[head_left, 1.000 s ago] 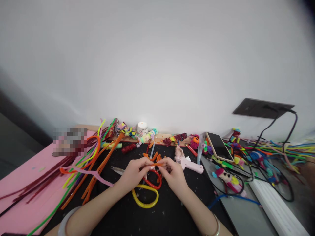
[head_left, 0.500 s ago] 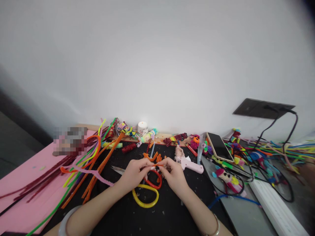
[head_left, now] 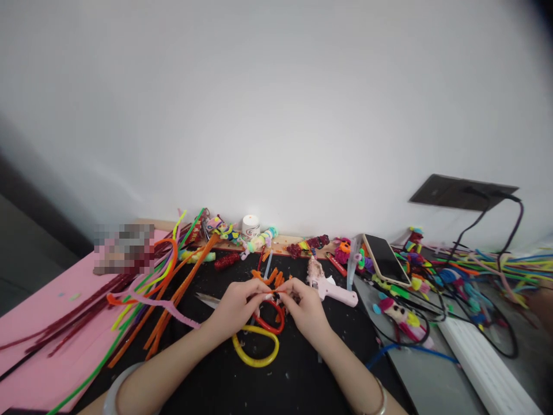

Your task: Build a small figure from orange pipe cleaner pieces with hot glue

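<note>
Orange and fuzzy, a short pipe-cleaner piece [head_left: 276, 291] is hanging just above the black mat [head_left: 268, 386] on the tabletop. The left hand [head_left: 235, 308] is pinching one end of it and the right hand [head_left: 305, 308] is pinching the other, fingertips nearly meeting. A red loop [head_left: 270, 324] and a yellow loop [head_left: 254, 350] are lying beneath the hands, and a pink glue gun [head_left: 332, 289] is resting just beside the right hand.

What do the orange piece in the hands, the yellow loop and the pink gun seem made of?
The orange piece: fuzzy, matte, likely a pipe cleaner (fibre over wire). The yellow loop: same fuzz, holds its curve. The pink gun: smooth, slightly glossy, probably plastic.
</note>
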`<action>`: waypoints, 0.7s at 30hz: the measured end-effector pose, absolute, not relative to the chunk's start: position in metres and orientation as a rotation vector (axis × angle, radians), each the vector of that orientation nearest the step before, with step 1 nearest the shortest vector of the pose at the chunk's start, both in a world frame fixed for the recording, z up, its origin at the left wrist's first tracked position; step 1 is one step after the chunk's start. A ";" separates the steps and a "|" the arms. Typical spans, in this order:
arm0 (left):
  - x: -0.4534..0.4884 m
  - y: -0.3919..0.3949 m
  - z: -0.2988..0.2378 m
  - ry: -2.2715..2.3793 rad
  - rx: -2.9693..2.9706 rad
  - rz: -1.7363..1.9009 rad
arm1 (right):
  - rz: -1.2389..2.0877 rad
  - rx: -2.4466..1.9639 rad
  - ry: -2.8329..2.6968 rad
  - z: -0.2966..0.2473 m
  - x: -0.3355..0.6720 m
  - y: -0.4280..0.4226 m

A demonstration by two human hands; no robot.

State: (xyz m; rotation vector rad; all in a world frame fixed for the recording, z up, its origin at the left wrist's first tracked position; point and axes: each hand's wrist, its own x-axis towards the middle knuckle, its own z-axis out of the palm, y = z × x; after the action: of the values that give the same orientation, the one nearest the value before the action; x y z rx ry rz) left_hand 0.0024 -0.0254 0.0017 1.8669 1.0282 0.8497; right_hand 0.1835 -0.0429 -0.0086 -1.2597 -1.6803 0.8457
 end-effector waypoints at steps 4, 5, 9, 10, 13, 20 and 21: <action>0.002 -0.025 0.000 1.043 1.809 0.883 | 0.812 -1.270 -1.672 -0.008 0.184 -0.042; 0.002 -0.025 0.000 1.045 1.799 0.884 | 0.807 -1.269 -1.675 -0.008 0.184 -0.042; 0.001 -0.023 -0.001 1.048 1.861 0.861 | 0.791 -1.258 -1.698 -0.009 0.184 -0.042; 0.000 -0.023 -0.001 1.051 1.909 0.865 | 0.780 -1.251 -1.712 -0.009 0.184 -0.043; -0.002 -0.023 0.002 1.030 2.057 0.894 | 0.722 -1.221 -1.765 -0.008 0.184 -0.043; -0.005 -0.023 0.002 1.049 2.243 0.825 | 0.676 -1.208 -1.820 -0.007 0.185 -0.044; -0.005 -0.023 0.001 1.050 2.268 0.815 | 0.675 -1.217 -1.825 -0.007 0.184 -0.044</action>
State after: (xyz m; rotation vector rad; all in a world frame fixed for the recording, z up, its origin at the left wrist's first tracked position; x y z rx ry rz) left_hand -0.0052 -0.0226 0.0008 2.2682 1.0500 0.8149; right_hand 0.1845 -0.0444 -0.0073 -1.2168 -1.8255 0.6749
